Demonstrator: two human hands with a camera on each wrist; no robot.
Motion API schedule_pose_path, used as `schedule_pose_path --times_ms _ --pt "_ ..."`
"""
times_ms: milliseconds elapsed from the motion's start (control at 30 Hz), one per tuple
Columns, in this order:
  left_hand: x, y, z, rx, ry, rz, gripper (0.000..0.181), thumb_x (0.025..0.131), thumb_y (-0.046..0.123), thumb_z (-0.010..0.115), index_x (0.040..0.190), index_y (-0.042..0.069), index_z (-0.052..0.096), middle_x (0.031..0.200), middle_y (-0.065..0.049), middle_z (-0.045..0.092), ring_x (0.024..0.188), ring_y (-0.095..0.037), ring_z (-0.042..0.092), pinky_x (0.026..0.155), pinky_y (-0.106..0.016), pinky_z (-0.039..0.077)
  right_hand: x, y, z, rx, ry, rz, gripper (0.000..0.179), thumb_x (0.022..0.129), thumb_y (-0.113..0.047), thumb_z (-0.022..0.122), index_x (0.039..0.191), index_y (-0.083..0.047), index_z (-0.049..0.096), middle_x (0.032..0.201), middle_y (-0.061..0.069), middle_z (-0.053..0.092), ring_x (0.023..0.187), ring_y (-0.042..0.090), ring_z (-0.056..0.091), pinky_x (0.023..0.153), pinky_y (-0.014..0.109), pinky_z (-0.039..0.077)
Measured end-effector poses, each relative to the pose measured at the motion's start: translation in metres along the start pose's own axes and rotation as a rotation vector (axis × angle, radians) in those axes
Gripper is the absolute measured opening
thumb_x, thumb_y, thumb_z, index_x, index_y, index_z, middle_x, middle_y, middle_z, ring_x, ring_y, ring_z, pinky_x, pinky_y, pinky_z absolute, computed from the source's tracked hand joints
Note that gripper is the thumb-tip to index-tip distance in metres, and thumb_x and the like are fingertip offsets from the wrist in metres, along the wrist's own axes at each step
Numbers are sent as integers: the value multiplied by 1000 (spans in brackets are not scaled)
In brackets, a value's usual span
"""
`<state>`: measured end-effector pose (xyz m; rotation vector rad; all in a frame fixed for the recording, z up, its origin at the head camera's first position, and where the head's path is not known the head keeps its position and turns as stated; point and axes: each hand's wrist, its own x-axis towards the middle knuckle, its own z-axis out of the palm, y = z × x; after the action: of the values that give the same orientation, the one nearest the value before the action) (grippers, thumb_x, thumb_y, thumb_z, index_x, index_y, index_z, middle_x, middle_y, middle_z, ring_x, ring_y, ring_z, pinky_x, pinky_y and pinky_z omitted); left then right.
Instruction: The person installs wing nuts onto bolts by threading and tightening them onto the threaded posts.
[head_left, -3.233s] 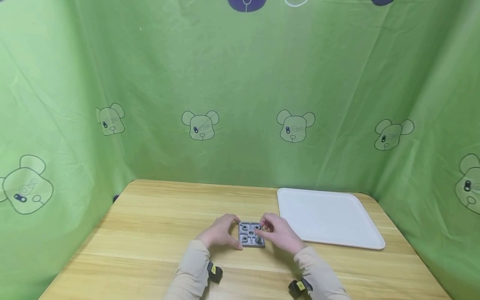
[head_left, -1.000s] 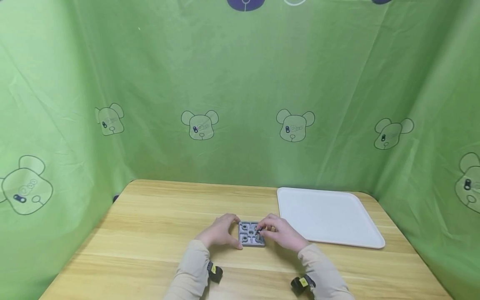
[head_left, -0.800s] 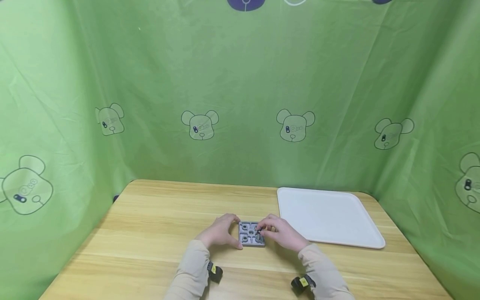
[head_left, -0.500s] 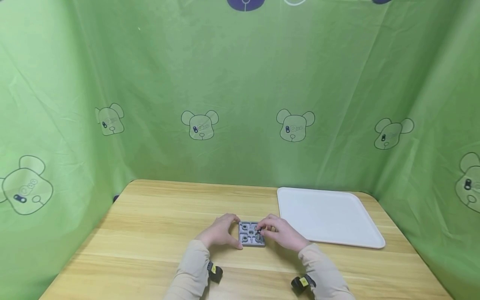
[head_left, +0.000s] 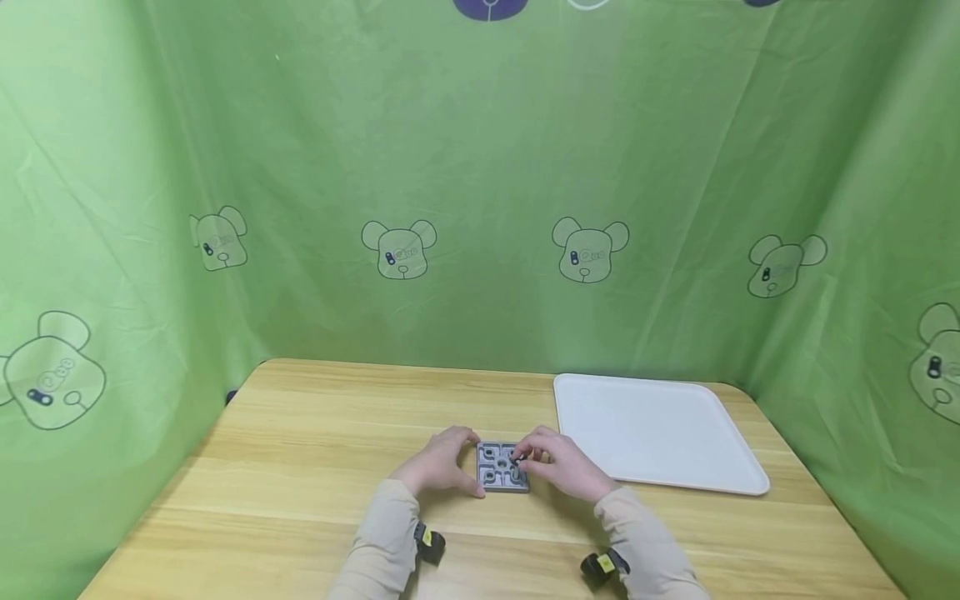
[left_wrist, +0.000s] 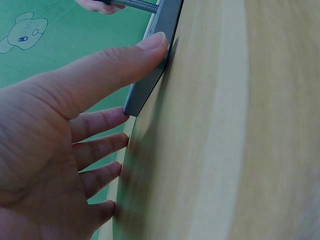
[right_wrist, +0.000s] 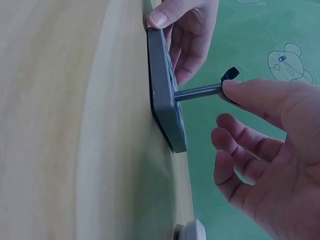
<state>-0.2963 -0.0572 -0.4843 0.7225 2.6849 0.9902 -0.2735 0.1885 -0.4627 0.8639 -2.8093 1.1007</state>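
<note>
A square grey plate point(head_left: 483, 464) with recesses and a ring in its middle lies flat on the wooden table. My left hand point(head_left: 441, 467) holds it by its left side, the thumb at the near corner and the index fingertip at the far one. From the plate's right half rises a threaded screw point(right_wrist: 197, 93) with a black winged head point(right_wrist: 230, 73), upright to the plate's face. The right hand point(head_left: 561, 468) pinches that head between thumb and index finger, its other fingers loosely bent and apart from the plate. The screw's lower end is hidden inside the plate.
A white tray point(head_left: 660, 483) lies at the table's back right, beyond the right hand. Green cloth point(head_left: 480, 317) printed with bear heads hangs round the back and sides. Small black cameras are strapped on the left wrist point(head_left: 430, 546) and right wrist point(head_left: 600, 568).
The right-hand fingers have shifted round the screw's winged head over the last seconds, and the head's dark wing now sits at a slightly different angle. Left hand and plate stay put.
</note>
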Motion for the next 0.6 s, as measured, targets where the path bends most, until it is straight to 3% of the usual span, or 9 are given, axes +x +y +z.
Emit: schedule_pose_path --times_ms 600 --pt "-1 1 -1 7 -1 4 83 62 33 89 131 5 52 140 -15 51 132 -33 46 115 -51 35 1 -6 7 -46 60 66 9 83 -14 72 90 -15 67 91 -5 60 82 10 54 72 21 47"
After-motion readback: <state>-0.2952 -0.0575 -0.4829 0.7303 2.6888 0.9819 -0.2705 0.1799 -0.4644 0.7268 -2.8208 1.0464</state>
